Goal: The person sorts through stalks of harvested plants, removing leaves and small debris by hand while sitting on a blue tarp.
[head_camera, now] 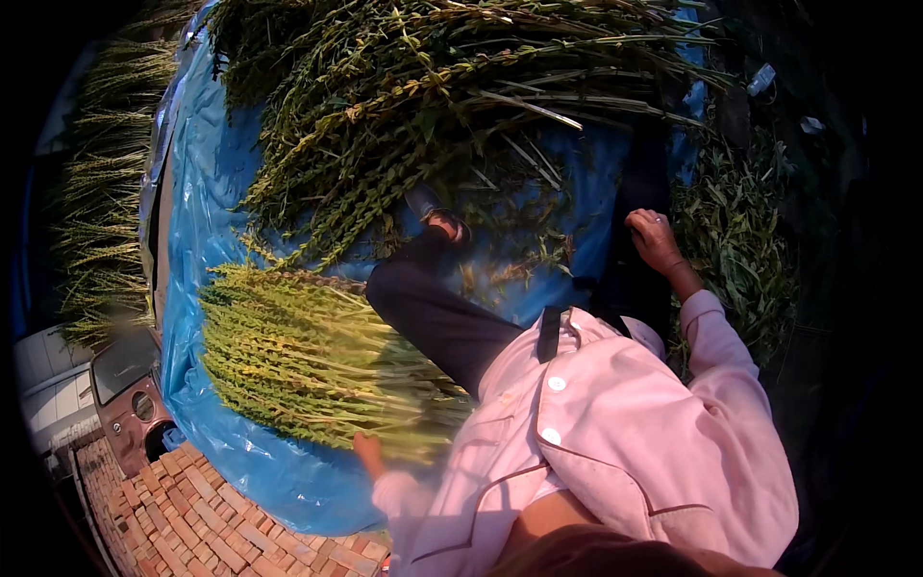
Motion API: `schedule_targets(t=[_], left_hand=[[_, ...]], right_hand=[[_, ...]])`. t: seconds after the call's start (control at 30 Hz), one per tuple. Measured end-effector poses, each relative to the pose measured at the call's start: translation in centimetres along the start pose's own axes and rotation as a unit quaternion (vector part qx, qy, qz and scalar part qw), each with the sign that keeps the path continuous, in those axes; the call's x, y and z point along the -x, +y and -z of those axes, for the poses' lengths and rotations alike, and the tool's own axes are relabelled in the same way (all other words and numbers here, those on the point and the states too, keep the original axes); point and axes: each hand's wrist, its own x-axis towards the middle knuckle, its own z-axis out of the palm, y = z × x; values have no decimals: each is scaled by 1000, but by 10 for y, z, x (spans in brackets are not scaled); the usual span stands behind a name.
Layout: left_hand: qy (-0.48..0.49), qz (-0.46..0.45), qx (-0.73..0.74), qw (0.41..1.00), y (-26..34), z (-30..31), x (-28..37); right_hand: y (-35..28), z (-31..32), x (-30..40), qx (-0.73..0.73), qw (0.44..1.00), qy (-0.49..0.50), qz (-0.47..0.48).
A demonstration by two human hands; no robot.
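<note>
A neatly laid pile of yellow-green cut plant stalks with seed pods (310,353) lies on a blue plastic sheet (238,476). At the pile's near edge is my left hand (368,451), touching the stalks; its fingers are partly hidden among them, so a grip cannot be made out. My right hand (650,234) is on the other side, over my dark trouser leg, with its fingers curled and nothing visible in it. A larger, darker heap of leafy stalks (404,94) spreads across the far part of the sheet, cut ends towards the right.
My sandalled foot (447,220) rests between the two piles, near loose leaves and stalk pieces (519,267). Stripped green leaves (743,252) lie at the right. Stacked bricks (195,512) and a brown vehicle door (126,389) are at the lower left; more stalks (112,187) stand beyond the sheet.
</note>
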Motion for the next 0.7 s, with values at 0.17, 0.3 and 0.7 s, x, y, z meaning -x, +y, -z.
schedule_targets(t=[0.17, 0.3, 0.7], left_hand=[[16, 1, -65, 998, 27, 72, -17], [81, -84, -42, 992, 116, 126, -72], [-7, -658, 328, 678, 594, 101, -80]], right_hand=[[7, 5, 2, 33, 999, 9, 10], [5, 4, -4, 9, 1000, 1, 13], [116, 48, -236, 0, 999, 35, -23]])
